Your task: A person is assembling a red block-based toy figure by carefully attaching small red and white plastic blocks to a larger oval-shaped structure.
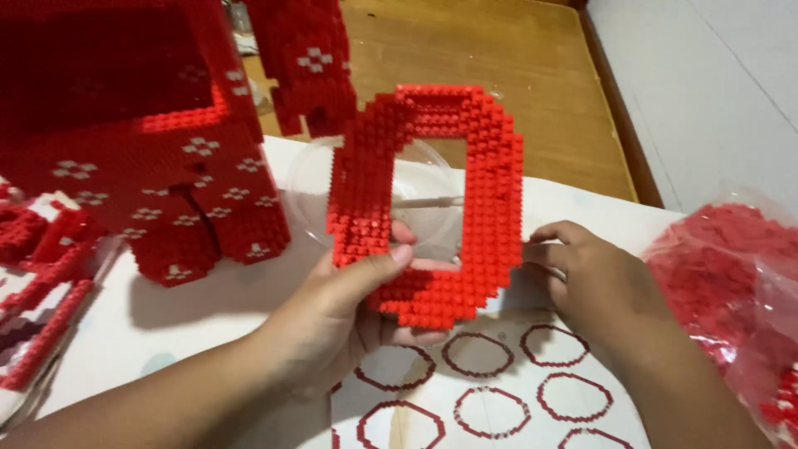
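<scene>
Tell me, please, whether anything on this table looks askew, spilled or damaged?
Nothing stands out. The left hand holds the red brick ring upright, the right hand touching its edge. The large red brick model stands intact, and the loose red bricks stay inside their clear bag.

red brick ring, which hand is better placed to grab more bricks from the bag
Right. The right hand only touches the red brick ring's edge, beside the bag of red bricks. The left hand grips the ring.
</scene>
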